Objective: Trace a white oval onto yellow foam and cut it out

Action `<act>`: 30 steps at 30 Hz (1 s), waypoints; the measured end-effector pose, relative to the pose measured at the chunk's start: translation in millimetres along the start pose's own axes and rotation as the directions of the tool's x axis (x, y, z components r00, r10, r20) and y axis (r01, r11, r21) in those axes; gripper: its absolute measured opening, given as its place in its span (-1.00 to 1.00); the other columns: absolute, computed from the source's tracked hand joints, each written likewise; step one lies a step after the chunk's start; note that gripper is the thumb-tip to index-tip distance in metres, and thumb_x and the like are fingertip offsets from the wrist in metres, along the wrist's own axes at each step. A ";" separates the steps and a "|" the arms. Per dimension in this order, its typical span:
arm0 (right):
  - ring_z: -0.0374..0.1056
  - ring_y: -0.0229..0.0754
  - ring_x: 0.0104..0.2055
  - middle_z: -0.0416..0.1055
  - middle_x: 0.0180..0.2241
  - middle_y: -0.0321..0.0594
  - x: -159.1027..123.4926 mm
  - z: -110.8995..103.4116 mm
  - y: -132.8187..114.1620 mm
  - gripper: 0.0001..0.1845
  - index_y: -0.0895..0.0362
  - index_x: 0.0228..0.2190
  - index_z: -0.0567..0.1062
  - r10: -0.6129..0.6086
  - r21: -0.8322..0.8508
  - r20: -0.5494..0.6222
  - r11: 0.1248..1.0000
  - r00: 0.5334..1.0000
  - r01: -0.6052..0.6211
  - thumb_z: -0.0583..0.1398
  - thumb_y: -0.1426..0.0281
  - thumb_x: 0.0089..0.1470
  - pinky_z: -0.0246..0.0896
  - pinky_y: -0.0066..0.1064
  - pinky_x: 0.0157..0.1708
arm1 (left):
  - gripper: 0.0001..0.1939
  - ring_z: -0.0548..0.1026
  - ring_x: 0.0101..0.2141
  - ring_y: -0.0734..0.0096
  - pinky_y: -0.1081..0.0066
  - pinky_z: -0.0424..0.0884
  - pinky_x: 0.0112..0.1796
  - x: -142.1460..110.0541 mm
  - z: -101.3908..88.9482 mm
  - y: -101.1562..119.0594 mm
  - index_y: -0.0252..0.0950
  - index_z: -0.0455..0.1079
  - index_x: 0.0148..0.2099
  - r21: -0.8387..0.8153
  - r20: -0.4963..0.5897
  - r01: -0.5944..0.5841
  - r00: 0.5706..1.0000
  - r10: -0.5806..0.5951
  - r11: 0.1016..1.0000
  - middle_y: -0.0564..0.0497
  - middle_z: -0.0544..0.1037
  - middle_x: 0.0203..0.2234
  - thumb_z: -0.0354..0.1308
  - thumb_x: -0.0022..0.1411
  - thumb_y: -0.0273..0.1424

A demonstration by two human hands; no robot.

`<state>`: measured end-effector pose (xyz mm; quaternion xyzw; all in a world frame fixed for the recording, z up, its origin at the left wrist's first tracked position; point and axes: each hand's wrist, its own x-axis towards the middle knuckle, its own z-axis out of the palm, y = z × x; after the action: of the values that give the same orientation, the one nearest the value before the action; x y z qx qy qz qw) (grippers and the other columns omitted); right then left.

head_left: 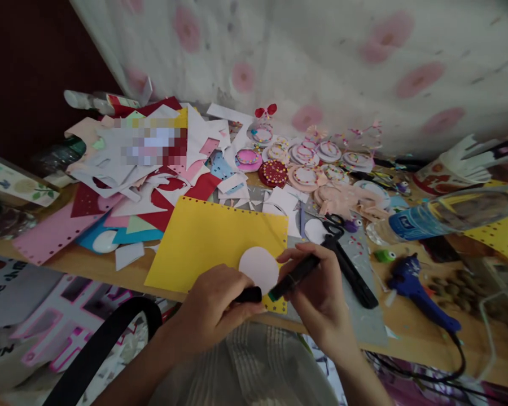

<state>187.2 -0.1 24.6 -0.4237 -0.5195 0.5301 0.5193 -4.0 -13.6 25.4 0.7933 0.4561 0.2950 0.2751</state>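
My right hand point(319, 293) grips a black marker point(294, 276), its tip pointing left and down near the front edge of a yellow paper sheet point(207, 239). My left hand point(214, 307) is closed round the marker's black cap point(248, 294), just left of that tip. A white paper circle point(258, 268) lies on the yellow sheet, right above the cap and tip. Both hands hover at the table's near edge.
Black scissors point(347, 262) lie right of my right hand, a blue glue gun point(415, 290) with its cord further right, a plastic water bottle point(444, 217) on its side behind. Paper scraps point(152, 169) pile at left; several decorated round pieces point(305, 160) sit at the back.
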 end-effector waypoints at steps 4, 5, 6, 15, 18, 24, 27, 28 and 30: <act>0.28 -0.26 -0.35 0.32 -0.20 -0.18 -5.9 -1.9 -3.8 -0.75 -0.02 -0.15 0.38 -0.043 0.071 0.009 0.997 0.999 0.042 0.21 0.44 0.10 0.27 -0.48 -0.49 | -0.73 0.39 -0.45 0.37 0.40 0.23 -0.42 -0.3 1.9 1.7 -0.29 0.35 -0.24 -0.008 0.041 0.003 0.999 -0.002 1.000 0.03 0.46 -0.49 -0.01 0.36 -0.20; 0.29 -0.25 -0.33 0.33 -0.22 -0.19 -7.6 -2.7 -4.5 -0.77 -0.02 -0.19 0.40 -0.056 0.075 0.005 0.996 0.998 0.055 0.22 0.46 0.10 0.27 -0.50 -0.49 | -0.73 0.40 -0.44 0.37 0.40 0.23 -0.41 -0.6 2.3 1.6 -0.29 0.34 -0.23 -0.009 0.045 -0.007 0.999 0.007 1.000 0.02 0.47 -0.47 -0.01 0.36 -0.20; 0.31 -0.24 -0.31 0.34 -0.24 -0.19 -9.3 -3.3 -5.0 -0.78 -0.02 -0.22 0.41 -0.062 0.074 0.010 0.995 0.998 0.061 0.22 0.49 0.09 0.28 -0.51 -0.48 | -0.74 0.40 -0.43 0.37 0.40 0.23 -0.41 -1.0 2.7 1.6 -0.29 0.33 -0.22 -0.007 0.049 -0.021 0.999 0.021 1.000 0.02 0.47 -0.46 -0.01 0.36 -0.20; 0.41 -0.16 -0.18 0.43 -0.23 -0.16 -18.5 -10.8 -6.0 -0.74 -0.01 -0.25 0.45 -0.073 0.006 0.121 0.997 0.990 0.072 0.23 0.58 0.07 0.42 -0.29 -0.22 | -0.70 0.30 -0.51 0.40 0.39 0.14 -0.49 -0.6 2.7 7.2 -0.26 0.18 -0.42 0.070 0.076 -0.130 0.989 0.124 0.989 0.05 0.37 -0.56 -0.06 0.36 -0.25; 0.42 -0.15 -0.19 0.45 -0.24 -0.16 -19.7 -13.0 -7.1 -0.74 -0.01 -0.26 0.47 -0.056 -0.032 0.169 0.998 0.984 0.062 0.25 0.58 0.06 0.43 -0.29 -0.22 | -0.72 0.29 -0.52 0.39 0.37 0.12 -0.49 0.1 0.0 9.5 -0.25 0.16 -0.43 0.117 0.101 -0.167 0.983 0.156 0.979 0.05 0.36 -0.56 -0.02 0.34 -0.28; 0.44 -0.18 -0.26 0.47 -0.28 -0.19 -22.2 -5.5 -4.4 -0.78 0.00 -0.28 0.45 -0.060 0.021 0.069 0.998 0.996 0.058 0.26 0.55 0.06 0.42 -0.38 -0.33 | -0.74 0.32 -0.52 0.34 0.34 0.11 -0.50 5.8 -0.3 13.0 -0.27 0.20 -0.39 0.183 0.110 -0.223 0.973 0.205 0.958 0.02 0.40 -0.55 -0.06 0.36 -0.30; 0.44 -0.18 -0.27 0.47 -0.29 -0.20 -24.7 -3.0 -4.1 -0.80 -0.01 -0.28 0.45 -0.055 0.041 0.016 0.998 0.998 0.054 0.26 0.53 0.07 0.40 -0.42 -0.40 | -0.73 0.35 -0.51 0.31 0.33 0.13 -0.49 11.0 1.5 14.6 -0.28 0.22 -0.37 0.218 0.105 -0.264 0.964 0.246 0.940 -0.01 0.43 -0.54 -0.08 0.37 -0.29; 0.45 -0.17 -0.27 0.48 -0.29 -0.19 -26.0 -2.9 -4.4 -0.80 -0.02 -0.29 0.45 -0.057 0.039 0.004 0.998 0.998 0.057 0.25 0.52 0.07 0.40 -0.41 -0.39 | -0.73 0.36 -0.50 0.31 0.33 0.15 -0.49 12.3 1.7 15.4 -0.29 0.24 -0.36 0.224 0.111 -0.271 0.961 0.252 0.936 -0.02 0.44 -0.53 -0.08 0.37 -0.28; 0.44 -0.17 -0.27 0.48 -0.29 -0.19 -29.4 -3.0 -5.0 -0.80 -0.02 -0.29 0.45 -0.066 0.036 -0.008 0.997 0.998 0.066 0.25 0.52 0.08 0.39 -0.41 -0.40 | -0.71 0.36 -0.52 0.32 0.33 0.15 -0.49 13.9 1.3 17.9 -0.29 0.24 -0.37 0.210 0.125 -0.271 0.960 0.249 0.940 -0.02 0.44 -0.54 -0.09 0.37 -0.26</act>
<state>193.6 -29.2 26.6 -0.3984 -0.5217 0.5206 0.5460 12.7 -9.3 40.2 0.8859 0.3639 0.2364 0.1640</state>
